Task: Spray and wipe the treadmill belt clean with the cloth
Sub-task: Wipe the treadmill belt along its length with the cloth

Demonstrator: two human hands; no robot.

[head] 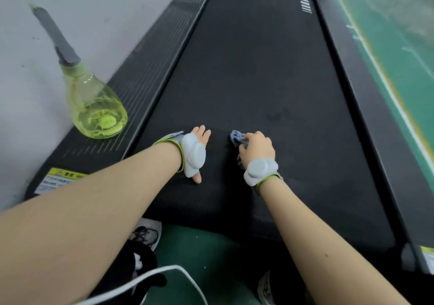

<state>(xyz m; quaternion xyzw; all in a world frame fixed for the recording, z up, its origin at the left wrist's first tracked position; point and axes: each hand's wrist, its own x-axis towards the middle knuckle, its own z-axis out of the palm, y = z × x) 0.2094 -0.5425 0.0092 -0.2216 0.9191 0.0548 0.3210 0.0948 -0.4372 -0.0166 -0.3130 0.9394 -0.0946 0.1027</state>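
Head view, looking down along a black treadmill belt (258, 81) running from the bottom centre up to the top of the frame. Flanking it left and right, dark ribbed side rails (150, 69). Lying beyond the right rail, green flooring (399, 46); filling the upper left, a pale grey surface (70, 10). Standing upright on the left rail at middle left, well apart from both hands, a translucent yellow-green spray bottle (96, 107) with a grey trigger head. Showing at lower left on the deck's corner, a yellow and white warning label (61, 177). Trailing across the bottom, a white cable (164, 271), passing near a black-and-white shoe (146, 234).

Resting flat on the belt just left of centre, left hand (202, 136), fingers straight, holding nothing, its back mostly covered by a white strapped sensor (195, 154). Pressing down on the belt just to the right of it, right hand (257, 146), fingers curled, gripping a bunched blue cloth (236, 137). Cloth poking out at the hand's left side and touching the belt. Hands lying near each other, not touching.
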